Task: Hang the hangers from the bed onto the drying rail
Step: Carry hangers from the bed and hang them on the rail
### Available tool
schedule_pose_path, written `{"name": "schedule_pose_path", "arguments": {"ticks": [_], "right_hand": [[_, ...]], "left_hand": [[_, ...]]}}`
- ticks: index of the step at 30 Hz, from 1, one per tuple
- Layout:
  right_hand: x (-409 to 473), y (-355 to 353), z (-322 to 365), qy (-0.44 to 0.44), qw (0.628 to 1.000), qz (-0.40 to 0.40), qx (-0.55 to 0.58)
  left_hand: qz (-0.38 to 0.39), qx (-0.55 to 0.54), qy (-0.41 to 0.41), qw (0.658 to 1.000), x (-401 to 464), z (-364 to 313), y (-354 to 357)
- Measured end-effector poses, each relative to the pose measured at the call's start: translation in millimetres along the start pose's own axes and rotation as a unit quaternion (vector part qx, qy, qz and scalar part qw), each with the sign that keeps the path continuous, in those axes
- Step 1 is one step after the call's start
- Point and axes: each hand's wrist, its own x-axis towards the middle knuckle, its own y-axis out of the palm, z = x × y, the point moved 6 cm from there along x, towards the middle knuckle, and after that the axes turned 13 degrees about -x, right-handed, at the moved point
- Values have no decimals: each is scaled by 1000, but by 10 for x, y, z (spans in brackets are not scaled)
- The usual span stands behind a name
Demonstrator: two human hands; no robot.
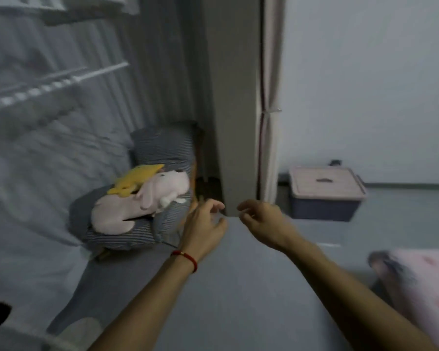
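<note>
Left hand [205, 219] and right hand [260, 219] both loose, holding nothing. No hangers visible; look toward the bed [48, 160] before reaching.

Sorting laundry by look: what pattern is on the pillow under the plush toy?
Thin dark-and-light stripes on the pillow, seen in the head view.

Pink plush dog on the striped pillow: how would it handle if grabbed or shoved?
The pink plush dog looks soft, so probably floppy and light. It lies slumped on the striped pillow, so it would likely slide, not roll. The yellow toy on top might fall off.
</note>
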Motion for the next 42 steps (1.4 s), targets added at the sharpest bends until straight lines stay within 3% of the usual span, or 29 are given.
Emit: {"name": "schedule_pose_path", "arguments": {"ticks": [6,9,12,18,22,26,30,36,38,42], "right_hand": [[-1418,-410,-2306,184,982,-24,42],[-2250,-606,-3303,288,956,-25,58],[-3044,-751,-4088,385,918,-50,82],[-4599,-755,-5022,581,794,-123,130],[-5588,-501,-5233,697,683,-147,160],[-6342,-162,-5281,776,578,-164,193],[-6992,200,-5497,814,504,-156,243],[-7908,641,-6443,846,411,-160,301],[-8182,825,-6789,858,363,-176,320],[-8550,1044,-7312,898,277,-175,294]], "left_hand": [[162,-63,-88,981,-417,-519,2412],[255,-82,-133,954,-769,-795,3552],[343,-83,-120,928,-1145,-1122,4501],[529,4,14,849,-1938,-1763,5954],[635,57,103,763,-2451,-1961,6658],[706,92,143,688,-2942,-2004,7191],[751,121,168,627,-3426,-2126,7606],[766,154,193,593,-4187,-2279,8448],[770,165,190,586,-4414,-2254,8733],[756,178,185,603,-4700,-2156,9201]]}}
